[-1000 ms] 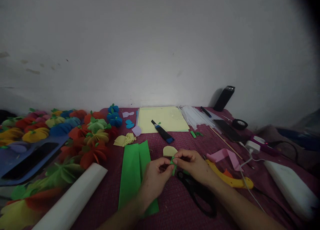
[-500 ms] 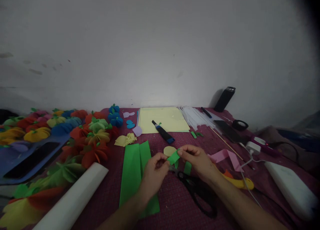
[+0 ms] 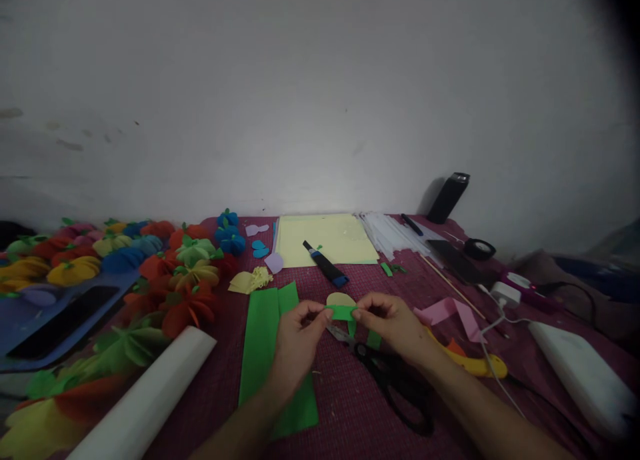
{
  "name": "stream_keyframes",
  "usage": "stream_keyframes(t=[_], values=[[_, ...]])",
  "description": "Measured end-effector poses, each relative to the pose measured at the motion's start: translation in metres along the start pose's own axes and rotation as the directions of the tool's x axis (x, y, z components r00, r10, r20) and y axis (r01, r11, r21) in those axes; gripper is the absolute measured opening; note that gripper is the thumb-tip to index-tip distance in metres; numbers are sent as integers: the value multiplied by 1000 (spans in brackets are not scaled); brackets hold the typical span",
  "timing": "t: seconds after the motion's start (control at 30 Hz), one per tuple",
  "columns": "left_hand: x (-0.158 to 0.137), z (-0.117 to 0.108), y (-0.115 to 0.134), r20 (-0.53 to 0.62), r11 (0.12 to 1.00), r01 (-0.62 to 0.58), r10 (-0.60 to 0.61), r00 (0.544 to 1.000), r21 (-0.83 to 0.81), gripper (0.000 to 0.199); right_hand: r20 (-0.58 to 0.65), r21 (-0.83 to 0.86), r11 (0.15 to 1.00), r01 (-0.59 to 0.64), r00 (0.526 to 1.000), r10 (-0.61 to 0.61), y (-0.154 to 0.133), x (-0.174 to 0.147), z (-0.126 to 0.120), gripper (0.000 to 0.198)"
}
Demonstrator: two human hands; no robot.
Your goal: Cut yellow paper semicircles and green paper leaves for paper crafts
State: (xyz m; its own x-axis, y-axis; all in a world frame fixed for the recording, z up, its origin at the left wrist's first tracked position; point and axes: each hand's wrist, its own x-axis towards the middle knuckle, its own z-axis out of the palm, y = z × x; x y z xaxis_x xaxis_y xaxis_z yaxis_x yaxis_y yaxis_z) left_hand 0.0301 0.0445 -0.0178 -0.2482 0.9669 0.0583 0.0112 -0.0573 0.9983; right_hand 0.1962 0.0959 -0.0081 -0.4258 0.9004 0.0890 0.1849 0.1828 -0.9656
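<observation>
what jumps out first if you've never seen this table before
Both hands, left hand and right hand, pinch a short green paper strip stretched between them at centre. On the left lies a bright heap of paper flowers in red, yellow, blue and green. Black scissors lie on the maroon cloth under the right hand.

Paper flowers [image 3: 170,273], scissors [image 3: 385,373], glue tube [image 3: 325,263].

Open maroon cloth just toward the wall from the black scissors [image 3: 387,375], up to the glue tube [image 3: 325,263]. Left of the scissors, blocked by green paper [image 3: 273,353] and white roll [image 3: 145,400]. Right of them, yellow tool [image 3: 467,360], cable [image 3: 493,373].
</observation>
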Motion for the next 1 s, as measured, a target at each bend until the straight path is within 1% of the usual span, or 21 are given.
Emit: stream_keyframes(t=[0.13,0.23,0.33,0.43,0.5,0.6,0.7,0.8,0.87,0.93,1.0], values=[[0,-4,4,-8,998,-32,32,999,45,20,97,-36,999,-35,995,39,-5,-4,-2,14],[0,-5,6,-19,997,-63,64,998,46,19,106,23,999,-49,993,46,-6,-6,1,16],[0,-2,6,-39,997,-46,43,998,-69,19,43,167,981,-97,995,91,-3,-5,7,20],[-1,3,2,12,973,9,-7,1000,-230,18,-6,304,946,-109,993,117,2,-4,16,23],[-2,8,-1,45,954,52,-40,998,-295,19,-13,358,928,-107,993,119,4,-4,21,23],[-4,12,-6,37,918,101,-94,995,-384,18,5,375,920,-114,993,121,7,-6,28,22],[-4,12,-10,21,892,120,-123,992,-437,19,37,339,932,-127,992,122,9,-7,31,23],[-3,9,-11,-8,895,131,-148,989,-427,17,97,260,956,-138,989,116,8,-7,30,22],[-3,8,-9,-21,910,131,-151,988,-393,18,128,213,972,-103,989,77,4,-7,27,20],[-3,8,-7,6,937,128,-134,991,-324,17,112,207,977,-56,993,33,-2,-6,23,19],[-4,8,-6,72,965,123,-109,991,-234,16,62,210,977,-21,998,8,-5,-5,20,19]])
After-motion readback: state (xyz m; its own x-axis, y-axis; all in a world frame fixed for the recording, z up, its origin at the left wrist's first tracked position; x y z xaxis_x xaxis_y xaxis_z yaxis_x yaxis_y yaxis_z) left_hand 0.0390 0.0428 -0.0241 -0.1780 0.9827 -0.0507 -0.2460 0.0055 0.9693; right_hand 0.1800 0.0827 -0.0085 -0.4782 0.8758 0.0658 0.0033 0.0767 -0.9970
